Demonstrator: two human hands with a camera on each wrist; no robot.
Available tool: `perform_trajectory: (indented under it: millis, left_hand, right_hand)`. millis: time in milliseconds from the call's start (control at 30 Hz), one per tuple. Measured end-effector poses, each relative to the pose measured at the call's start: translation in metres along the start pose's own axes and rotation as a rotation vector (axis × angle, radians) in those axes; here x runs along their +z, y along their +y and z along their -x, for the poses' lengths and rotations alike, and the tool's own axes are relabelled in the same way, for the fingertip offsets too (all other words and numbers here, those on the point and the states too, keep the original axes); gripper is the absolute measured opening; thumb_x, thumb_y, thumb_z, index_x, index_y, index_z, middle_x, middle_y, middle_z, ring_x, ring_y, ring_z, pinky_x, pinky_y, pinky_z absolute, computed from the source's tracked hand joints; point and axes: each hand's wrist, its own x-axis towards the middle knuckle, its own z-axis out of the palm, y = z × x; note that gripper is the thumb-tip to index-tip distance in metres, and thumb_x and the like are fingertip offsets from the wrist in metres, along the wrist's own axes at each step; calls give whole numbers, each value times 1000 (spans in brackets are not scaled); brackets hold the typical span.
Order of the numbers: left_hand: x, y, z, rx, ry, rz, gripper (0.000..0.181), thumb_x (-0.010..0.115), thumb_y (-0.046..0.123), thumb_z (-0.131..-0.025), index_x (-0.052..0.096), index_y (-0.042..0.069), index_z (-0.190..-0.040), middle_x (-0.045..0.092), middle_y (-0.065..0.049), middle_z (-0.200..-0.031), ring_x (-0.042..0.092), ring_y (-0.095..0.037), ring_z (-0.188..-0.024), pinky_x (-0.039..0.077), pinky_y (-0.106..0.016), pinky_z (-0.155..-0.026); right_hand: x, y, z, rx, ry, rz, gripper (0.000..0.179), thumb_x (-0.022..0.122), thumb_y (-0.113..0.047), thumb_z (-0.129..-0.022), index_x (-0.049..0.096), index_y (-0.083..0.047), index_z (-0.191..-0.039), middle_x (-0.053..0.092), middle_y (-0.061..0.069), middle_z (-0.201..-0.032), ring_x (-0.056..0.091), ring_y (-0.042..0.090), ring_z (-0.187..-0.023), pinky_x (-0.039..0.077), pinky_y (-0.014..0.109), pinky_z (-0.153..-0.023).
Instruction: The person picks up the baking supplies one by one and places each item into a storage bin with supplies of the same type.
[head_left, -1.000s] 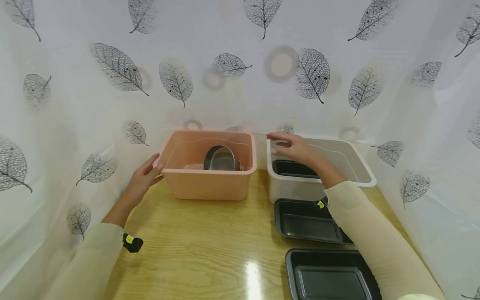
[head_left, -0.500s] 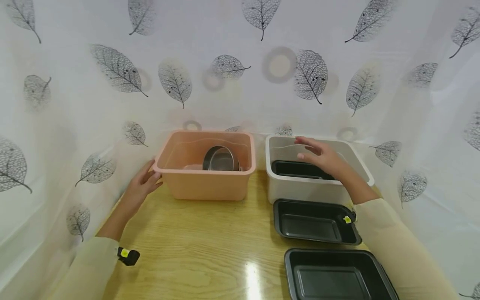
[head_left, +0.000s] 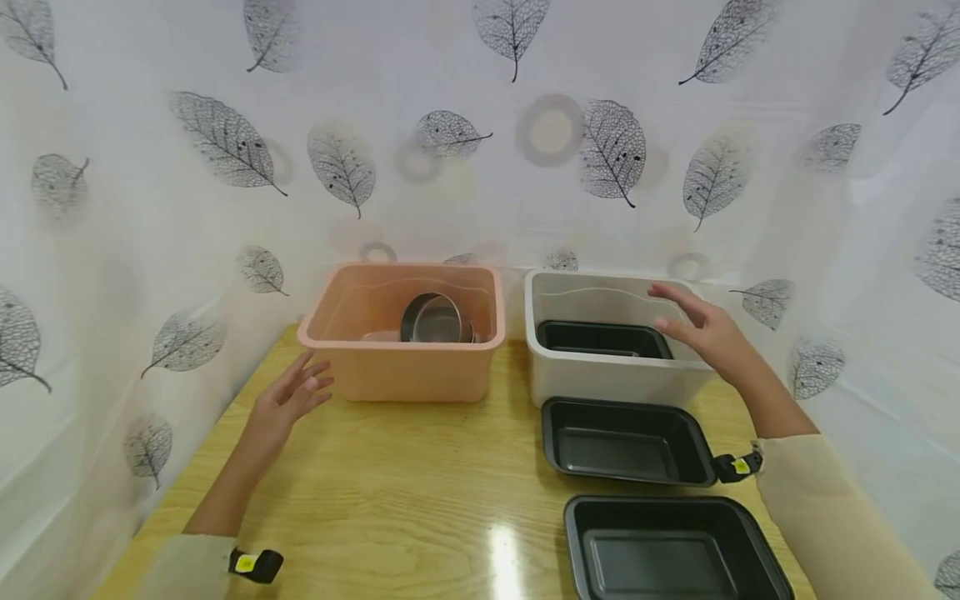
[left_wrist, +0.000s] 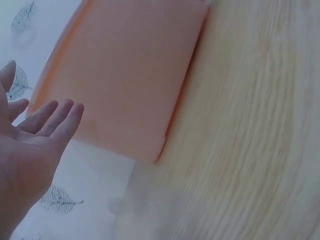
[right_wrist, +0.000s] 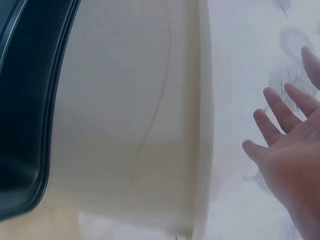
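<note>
Leaf-print sheet [head_left: 393, 50], cut off at top and sides. Wooden table [head_left: 390, 483] runs out at bottom. Pink tub [head_left: 412, 377] back left, white tub [head_left: 600, 382] back right, its right end partly behind the right hand [head_left: 701, 329] and forearm. Near black tray [head_left: 660, 571] clipped at bottom, far black tray [head_left: 615, 450] nearly whole, inner black tray [head_left: 600, 337] in white tub, lower part hidden. Right hand above white tub, left hand [head_left: 288, 396] beside pink tub's front left corner, contact unclear; both spread wide, holding nothing. Round tin [head_left: 435, 319] in pink tub, base hidden
</note>
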Motion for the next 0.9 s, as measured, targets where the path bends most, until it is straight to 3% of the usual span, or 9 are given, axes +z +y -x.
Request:
perform_trajectory:
  millis: [100, 200, 300, 400, 467, 567, 700, 800, 900]
  left_hand:
    - [18, -2, 3, 4, -44, -3, 56, 43, 19, -110, 23, 9, -161, 45, -15, -155, 60, -7, -125, 54, -24, -100]
    - [39, -5, 2, -3, -97, 7, 56, 44, 18, -110, 23, 2, -160, 43, -22, -154, 61, -6, -123, 55, -25, -99]
    - [57, -9, -2, -10, -155, 30, 57, 44, 17, -110, 21, -3, -158, 35, -34, -154, 60, -1, -121, 55, -24, -98]
    - [74, -13, -7, -31, -202, 46, 58, 45, 18, -109, 22, -3, -159, 34, -35, -155, 59, 2, -120, 55, -24, -98]
    - [84, -16, -11, -56, -227, 44, 59, 47, 20, -109, 24, 0, -159, 35, -32, -155, 60, -2, -121, 56, -25, -98]
    - [101, -19, -17, -100, -263, 52, 60, 51, 24, -108, 28, 5, -159, 37, -27, -156, 60, -24, -127, 55, -35, -102]
    - [127, -21, -25, -140, -323, 84, 61, 55, 26, -106, 31, 7, -158, 39, -26, -156, 51, -49, -131, 50, -49, -107]
    - [146, -22, -31, -148, -371, 115, 62, 57, 25, -105, 32, 6, -158, 38, -27, -156, 49, -51, -132, 51, -46, -107]
    - [166, -24, -37, -136, -416, 146, 62, 58, 23, -104, 32, 5, -158, 38, -27, -156, 47, -49, -135, 53, -40, -105]
  right_hand:
    - [-10, 12, 12, 15, 42, -20, 60, 59, -24, -103, 35, -27, -158, 36, 7, -162, 17, 19, -155, 18, 65, -122]
    - [-20, 23, 24, 31, 89, -31, 59, 57, -23, -104, 34, -25, -159, 34, 6, -163, 16, 12, -155, 12, 55, -127]
    - [-28, 33, 36, 68, 125, -44, 59, 55, -24, -105, 32, -24, -160, 30, 2, -165, 13, 21, -157, 8, 56, -127]
    - [-34, 45, 45, 115, 139, -65, 60, 54, -26, -106, 30, -24, -161, 26, -1, -167, 10, 36, -155, 8, 61, -125]
    - [-36, 55, 51, 144, 137, -90, 60, 53, -28, -106, 28, -25, -161, 21, -4, -169, 8, 40, -154, 8, 56, -127]
    - [-37, 71, 56, 167, 132, -98, 62, 51, -29, -107, 24, -25, -162, 14, -2, -170, 3, 34, -156, 9, 37, -129]
    - [-32, 92, 59, 192, 96, -143, 65, 49, -31, -108, 16, -22, -163, 4, 9, -171, 2, 26, -157, 23, 7, -113]
    - [-28, 102, 60, 222, 49, -219, 68, 47, -30, -108, 9, -20, -164, 0, 16, -169, 5, 26, -156, 32, -1, -98]
    - [-26, 107, 62, 245, 29, -289, 70, 47, -29, -108, 6, -18, -164, -2, 18, -168, 7, 25, -156, 38, 0, -94]
